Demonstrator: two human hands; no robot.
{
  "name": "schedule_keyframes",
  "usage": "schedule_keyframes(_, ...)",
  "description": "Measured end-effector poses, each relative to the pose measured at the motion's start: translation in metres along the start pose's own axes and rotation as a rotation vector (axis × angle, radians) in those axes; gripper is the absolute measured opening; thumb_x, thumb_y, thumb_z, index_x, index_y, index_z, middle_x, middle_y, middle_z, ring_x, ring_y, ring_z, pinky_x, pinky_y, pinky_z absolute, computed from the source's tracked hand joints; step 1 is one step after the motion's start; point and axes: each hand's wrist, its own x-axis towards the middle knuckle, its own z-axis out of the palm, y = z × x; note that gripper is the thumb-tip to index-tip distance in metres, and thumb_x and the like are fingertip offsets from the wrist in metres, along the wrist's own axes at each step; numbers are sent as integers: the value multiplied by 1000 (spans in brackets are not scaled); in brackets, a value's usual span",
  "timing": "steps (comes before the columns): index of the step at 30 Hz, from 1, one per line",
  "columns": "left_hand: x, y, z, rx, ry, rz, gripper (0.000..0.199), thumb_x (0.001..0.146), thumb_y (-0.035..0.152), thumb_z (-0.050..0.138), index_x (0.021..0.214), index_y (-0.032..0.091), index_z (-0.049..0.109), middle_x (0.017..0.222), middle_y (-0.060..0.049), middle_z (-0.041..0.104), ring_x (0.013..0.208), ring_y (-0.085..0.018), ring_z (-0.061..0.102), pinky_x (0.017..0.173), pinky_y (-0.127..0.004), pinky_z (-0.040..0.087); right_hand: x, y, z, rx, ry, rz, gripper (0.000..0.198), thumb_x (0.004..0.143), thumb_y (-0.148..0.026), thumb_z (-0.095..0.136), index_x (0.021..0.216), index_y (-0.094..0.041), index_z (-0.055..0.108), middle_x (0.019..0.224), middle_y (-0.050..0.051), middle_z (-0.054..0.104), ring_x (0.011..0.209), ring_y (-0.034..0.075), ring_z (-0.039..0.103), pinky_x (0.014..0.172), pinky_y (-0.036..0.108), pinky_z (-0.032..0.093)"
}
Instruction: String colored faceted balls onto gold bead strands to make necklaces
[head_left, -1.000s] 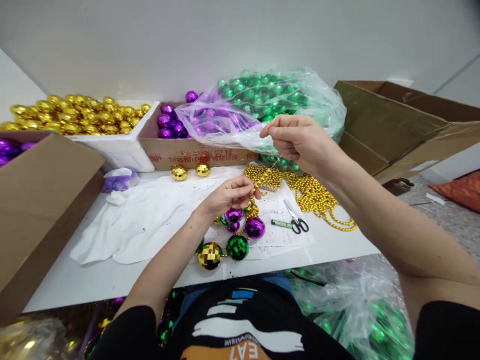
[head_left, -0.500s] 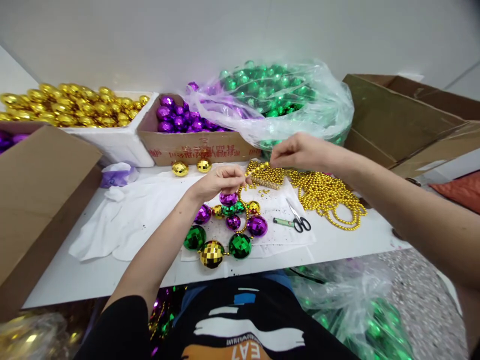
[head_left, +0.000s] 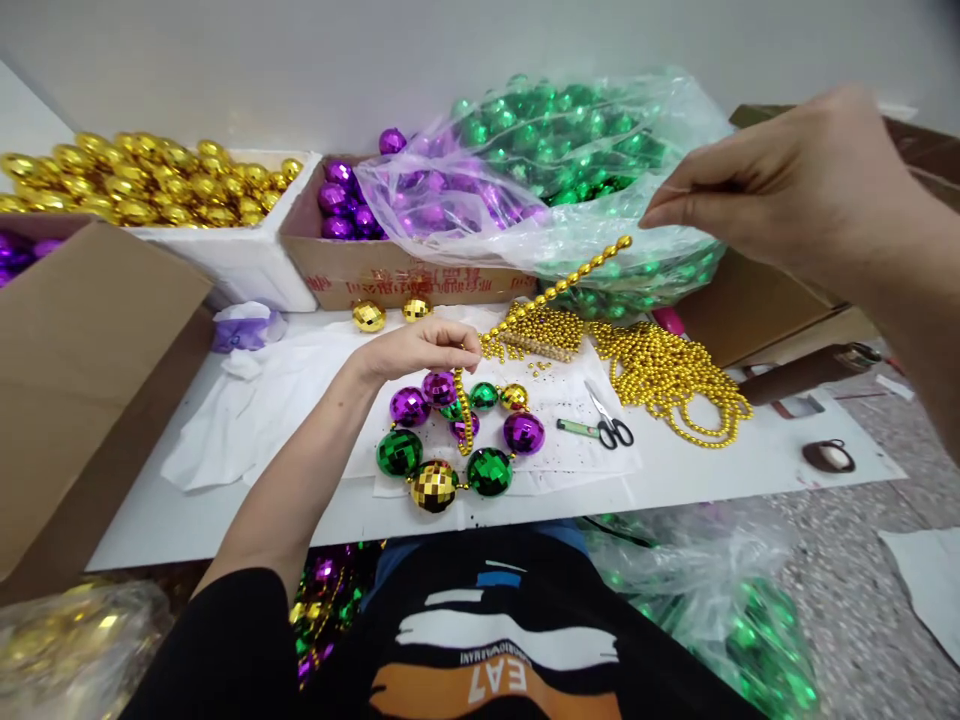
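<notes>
L hand (head_left: 420, 347) pinches a gold bead string (head_left: 555, 288) that slants up twd R hand (head_left: 780, 185), fingertips pinched, can't tell on what; lower part hangs amid big purple, green & gold balls (head_left: 433, 486). Blk shirt (head_left: 570, 600) reads EA7, w/ tiny ARMANI; red box print (head_left: 420, 287) illegible.
</notes>
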Motion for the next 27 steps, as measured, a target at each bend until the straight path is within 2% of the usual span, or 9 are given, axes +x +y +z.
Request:
schedule_keyframes(2, -3, -9, -1, 21, -15, -34, 21, 76, 32, 75, 69, 14, 69, 62, -1, 53, 54, -8, 43, 48, -20, 31, -7, 7, 5, -363, -8, -71, 5, 82, -27, 75, 78, -30, 76, 55, -6, 61, 53, 7, 41, 56, 30, 26)
schedule_keyframes(3, -3, -13, -1, 26, -21, -51, 21, 75, 32, 75, 68, 14, 69, 63, -1, 54, 54, -8, 44, 49, -21, 32, -9, 11, 9, -489, -1, -98, 8, 86, -32, 71, 81, -28, 76, 59, -3, 64, 55, 9, 47, 57, 30, 28)
schedule_keyframes(6, -4, -25, 1, 34, -30, -74, 22, 74, 33, 76, 68, 14, 69, 64, -2, 57, 57, -9, 46, 52, -21, 36, -12, 21, 19, -644, -5, -130, 26, 94, -39, 58, 85, -22, 76, 70, 4, 71, 69, 16, 60, 59, 31, 29)
schedule_keyframes(9, -5, -33, 4, 18, -18, -95, 23, 75, 35, 75, 71, 14, 69, 65, -1, 56, 55, -7, 44, 50, -19, 34, -13, 27, 28, -685, -10, -83, 26, 93, -35, 59, 82, -18, 75, 71, 6, 71, 68, 15, 58, 59, 30, 26)
schedule_keyframes(11, -7, -38, 4, -23, 46, -113, 25, 74, 37, 76, 72, 13, 69, 77, -3, 63, 56, -6, 47, 49, -18, 34, -15, 29, 30, -568, -50, 22, 25, 91, -33, 63, 79, -15, 74, 60, 2, 64, 60, 10, 49, 58, 30, 24)
schedule_keyframes(13, -9, -41, 3, -97, 189, -131, 29, 70, 39, 79, 71, 13, 68, 87, -5, 66, 56, -6, 50, 47, -17, 35, -19, 29, 31, -289, -160, 165, 27, 90, -35, 66, 76, -13, 72, 52, -2, 53, 54, 6, 39, 56, 28, 23)
schedule_keyframes(17, -9, -36, 2, -287, 441, -158, 35, 62, 42, 84, 72, 13, 66, 60, 1, 58, 44, -4, 43, 40, -16, 23, -27, 19, 35, 273, -396, 349, 32, 85, -43, 71, 73, -13, 68, 47, -7, 41, 47, 3, 31, 48, 26, 19)
schedule_keyframes(22, 4, -12, 12, -347, 467, -100, 33, 64, 38, 83, 74, 11, 66, 51, 3, 55, 37, 0, 31, 38, -17, 12, -23, -1, 58, 460, -507, 304, 32, 81, -42, 75, 66, -16, 63, 50, -6, 45, 46, 3, 34, 45, 24, 21)
schedule_keyframes(27, 33, -3, 36, -319, 431, -19, 30, 67, 35, 81, 73, 13, 63, 68, -1, 69, 37, 0, 30, 38, -18, 12, -19, 0, 92, 630, -518, 369, 29, 85, -39, 71, 69, -16, 63, 55, -2, 59, 45, 5, 38, 43, 23, 25)
